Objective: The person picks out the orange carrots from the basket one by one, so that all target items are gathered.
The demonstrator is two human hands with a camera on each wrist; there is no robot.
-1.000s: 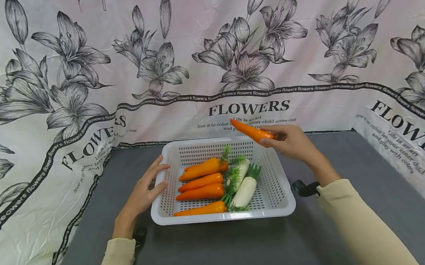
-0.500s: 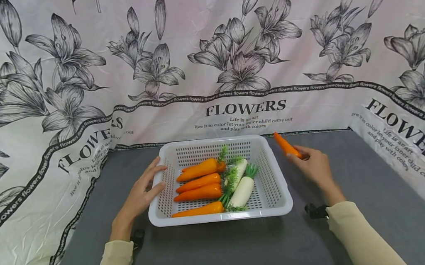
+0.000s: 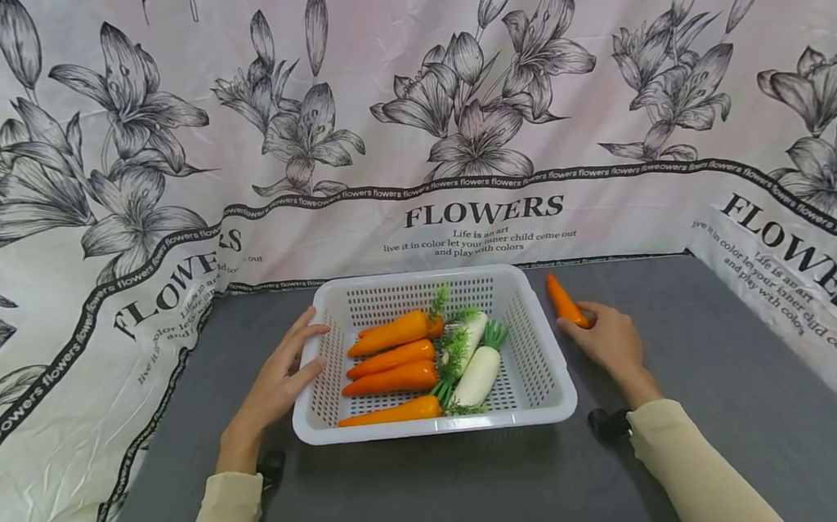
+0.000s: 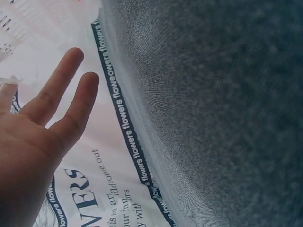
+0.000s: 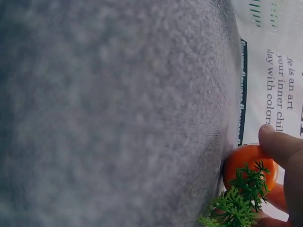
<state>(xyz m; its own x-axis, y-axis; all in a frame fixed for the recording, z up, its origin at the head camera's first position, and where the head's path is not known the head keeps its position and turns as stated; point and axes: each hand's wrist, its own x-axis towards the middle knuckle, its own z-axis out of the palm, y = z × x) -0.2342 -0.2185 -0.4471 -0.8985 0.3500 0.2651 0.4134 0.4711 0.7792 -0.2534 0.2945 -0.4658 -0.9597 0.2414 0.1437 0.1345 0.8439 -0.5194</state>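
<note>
Held carrot [image 3: 566,302] is right of the basket near the tabletop's back edge, thin end toward that edge. Right hand [image 3: 612,344] pinches it by the thick, leafy end, thumb opposite fingers; probably gripped there for the widest purchase. Right wrist view puts it down at the tabletop [image 3: 437,497]; can't tell if its full length bears. White basket [image 3: 431,426] sits just beside, its far rim by the tabletop's back edge. Left hand [image 3: 280,378] is spread, fingers at the basket's left rim, not gripping; likely steadying it. Inside, other carrots [image 3: 393,379] lie thin ends left, thick ends toward two white radishes [image 3: 478,377]; same-way layout looks deliberate. Floral cloth [image 3: 483,141] hangs behind the tabletop's back edge.
</note>
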